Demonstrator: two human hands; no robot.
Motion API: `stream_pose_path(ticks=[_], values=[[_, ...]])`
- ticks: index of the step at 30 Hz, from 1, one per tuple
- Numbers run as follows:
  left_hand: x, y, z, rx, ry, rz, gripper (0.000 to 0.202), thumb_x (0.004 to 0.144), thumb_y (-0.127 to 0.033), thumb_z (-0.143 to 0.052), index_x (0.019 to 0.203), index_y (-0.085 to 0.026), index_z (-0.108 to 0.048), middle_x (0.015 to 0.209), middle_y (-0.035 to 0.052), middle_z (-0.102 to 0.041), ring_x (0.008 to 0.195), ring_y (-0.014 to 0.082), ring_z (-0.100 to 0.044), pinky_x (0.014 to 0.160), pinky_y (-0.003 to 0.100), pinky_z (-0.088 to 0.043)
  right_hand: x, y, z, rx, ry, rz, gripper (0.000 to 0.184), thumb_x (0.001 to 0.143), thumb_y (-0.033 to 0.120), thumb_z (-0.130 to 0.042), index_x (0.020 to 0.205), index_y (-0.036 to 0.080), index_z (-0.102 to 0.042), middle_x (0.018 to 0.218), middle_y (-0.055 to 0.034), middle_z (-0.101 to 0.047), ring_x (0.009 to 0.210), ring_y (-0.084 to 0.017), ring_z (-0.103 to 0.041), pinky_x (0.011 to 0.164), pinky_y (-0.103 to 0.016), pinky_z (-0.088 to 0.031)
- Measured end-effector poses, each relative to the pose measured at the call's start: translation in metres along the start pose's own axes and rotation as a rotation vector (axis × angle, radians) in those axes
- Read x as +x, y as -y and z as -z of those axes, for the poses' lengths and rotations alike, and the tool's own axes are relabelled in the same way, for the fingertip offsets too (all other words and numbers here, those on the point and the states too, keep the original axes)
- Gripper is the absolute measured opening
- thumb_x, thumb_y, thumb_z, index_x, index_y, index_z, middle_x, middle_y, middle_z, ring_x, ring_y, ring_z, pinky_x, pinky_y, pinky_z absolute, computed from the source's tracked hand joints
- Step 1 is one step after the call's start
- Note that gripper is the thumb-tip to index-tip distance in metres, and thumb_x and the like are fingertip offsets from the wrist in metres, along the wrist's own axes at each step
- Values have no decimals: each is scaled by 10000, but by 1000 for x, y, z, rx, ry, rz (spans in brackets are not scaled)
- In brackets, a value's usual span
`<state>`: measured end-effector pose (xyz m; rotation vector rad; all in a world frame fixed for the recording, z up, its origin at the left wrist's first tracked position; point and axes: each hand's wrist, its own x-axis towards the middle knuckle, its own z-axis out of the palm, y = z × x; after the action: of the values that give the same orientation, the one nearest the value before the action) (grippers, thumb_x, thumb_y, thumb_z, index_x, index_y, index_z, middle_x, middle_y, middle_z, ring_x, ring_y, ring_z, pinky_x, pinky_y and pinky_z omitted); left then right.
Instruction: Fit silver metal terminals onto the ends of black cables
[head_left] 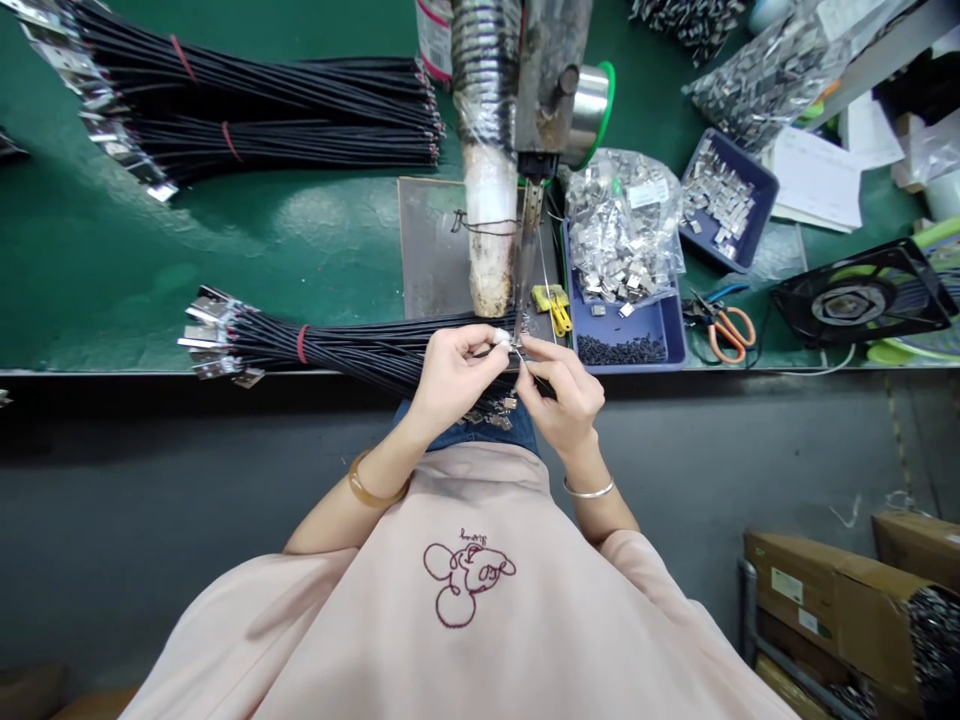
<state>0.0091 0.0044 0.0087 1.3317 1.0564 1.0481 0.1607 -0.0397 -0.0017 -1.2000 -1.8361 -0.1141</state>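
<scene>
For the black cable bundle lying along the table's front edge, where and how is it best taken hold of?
Probably at the red band, from above, fingers across the cable bundle: the cables are gathered there, while the metal connectors fan out at one end and the left hand is by the other.

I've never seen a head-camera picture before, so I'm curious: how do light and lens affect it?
Head view: pale glare on the green table, glints across the plastic bag; head view: apparent wide-angle skew at the cardboard box; head view: detail between left hand and right hand too small to make out.
</scene>
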Motion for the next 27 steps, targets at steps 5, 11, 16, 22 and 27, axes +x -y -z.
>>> stream_pose_path(ticks=[5,11,16,22,27], values=[[-1,2,0,19,3,23,145,754,-233,-650,646,-139,-627,556,-45,-378,531,64,-291,509,230,-233,-2,-1,0,41,-4,1,161,878,98,-636,922,253,-637,1092,-64,-798,935,-179,-783,748,-297,-660],[-4,1,3,53,61,0,146,781,-240,-651,709,-131,-716,566,-30,-479,528,67,-336,507,214,-266,2,5,3,120,-42,-205,130,898,124,-645,925,250,-666,1054,-48,-791,914,-176,-773,747,-310,-655],[-4,0,4,90,10,-36,188,774,-253,-661,735,-121,-788,571,1,-584,515,73,-371,504,218,-286,8,9,6,302,48,-481,94,915,192,-639,828,225,-658,1020,-33,-769,853,-148,-756,661,-267,-640],[-2,1,-1,22,-44,11,171,738,-237,-661,712,-117,-779,609,8,-624,531,76,-424,507,199,-335,11,8,6,263,58,-404,109,880,152,-666,797,223,-662,986,-33,-747,920,-167,-724,701,-297,-632],[-1,1,-1,15,-62,19,157,736,-244,-675,685,-117,-753,581,-5,-575,517,66,-381,486,198,-295,13,8,4,273,51,-415,94,882,173,-673,802,223,-673,995,-37,-742,911,-172,-717,678,-302,-625]])
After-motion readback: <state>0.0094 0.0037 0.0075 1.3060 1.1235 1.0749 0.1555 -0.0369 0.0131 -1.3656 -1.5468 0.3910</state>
